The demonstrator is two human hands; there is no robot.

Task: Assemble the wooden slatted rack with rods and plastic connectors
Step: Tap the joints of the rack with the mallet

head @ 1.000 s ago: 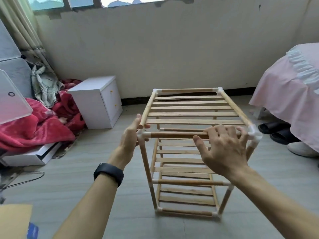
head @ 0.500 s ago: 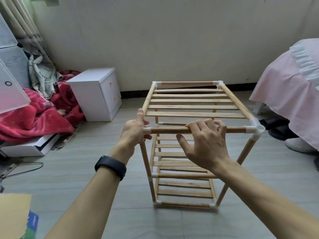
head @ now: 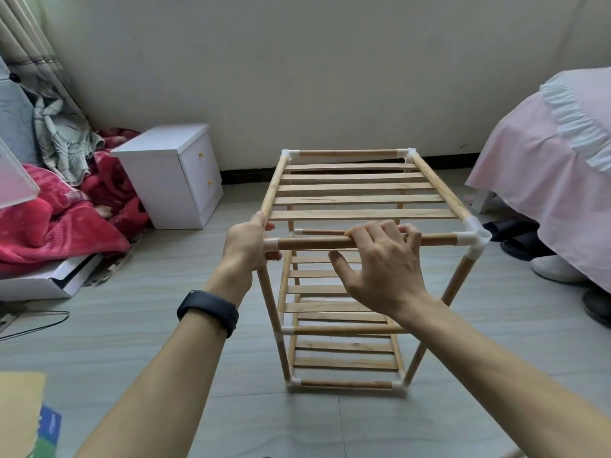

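The rack (head: 357,206) stood upright on the floor (head: 132,325) in the middle of the room. It was a box-shaped frame of round, pale wooden rods joined at the corners by white plastic pieces. Its three tiers were made of thin, flat slats with streaky grain. The connector (head: 473,239) at the near right top corner was a smooth three-way piece, faintly see-through. The floor had a grey wood-look pattern in long boards.

The right hand (head: 383,269) hooked over the front rod (head: 310,243) of the top tier near its middle. Its four fingers (head: 386,229) were curled close together over the wood, and the thumb was spread out below, apart from the rod. The left hand (head: 246,241) gripped the near left top corner with its fingers wrapped round the joint. A matte black band (head: 208,312) circled that wrist.

The left hand covered nearly all of its corner piece; only a white sleeve showed on the rod beside the palm. The right forearm crossed in front of the middle tier and hid part of its slats. The far legs showed only in bits between the slats. A boxy white cabinet (head: 165,173) and a crumpled, fleecy red blanket (head: 59,226) lay to the left. On the right, a bed (head: 545,160) under pink ruffled cloth was cut off by the edge, and the shoes (head: 555,267) beneath it were half hidden.
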